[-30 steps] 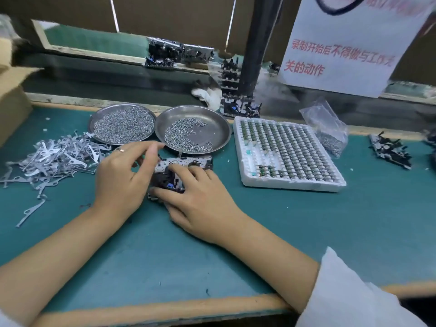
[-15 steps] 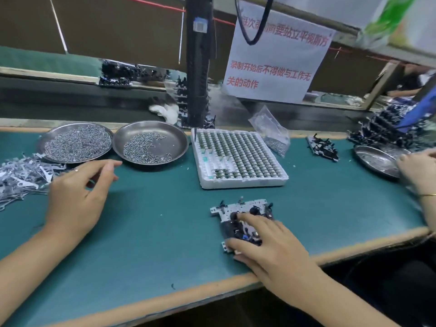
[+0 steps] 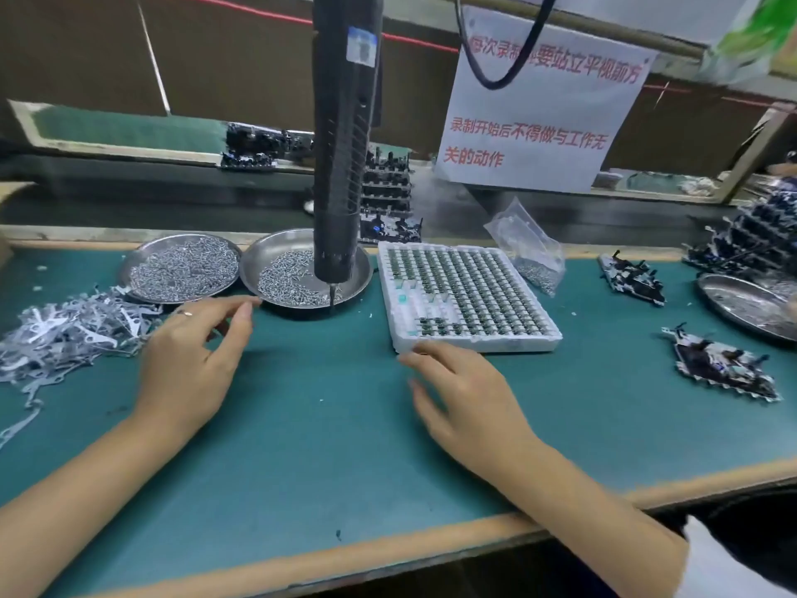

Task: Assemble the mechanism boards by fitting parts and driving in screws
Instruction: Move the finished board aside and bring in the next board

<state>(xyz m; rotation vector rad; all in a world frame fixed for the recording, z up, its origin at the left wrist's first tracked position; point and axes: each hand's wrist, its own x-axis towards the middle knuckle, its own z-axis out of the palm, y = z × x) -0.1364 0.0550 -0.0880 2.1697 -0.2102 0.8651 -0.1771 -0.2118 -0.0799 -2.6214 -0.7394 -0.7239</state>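
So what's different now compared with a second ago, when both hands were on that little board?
The right hand has let go of the mechanism board, which now lies off to the right on the mat, and hovers open near the white parts tray. The left hand has also come off it and is empty. The two screw dishes and the pile of metal levers stayed put.

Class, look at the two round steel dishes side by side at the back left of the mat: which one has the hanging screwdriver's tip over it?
The right-hand dish, beside the white tray: the screwdriver hangs over it.
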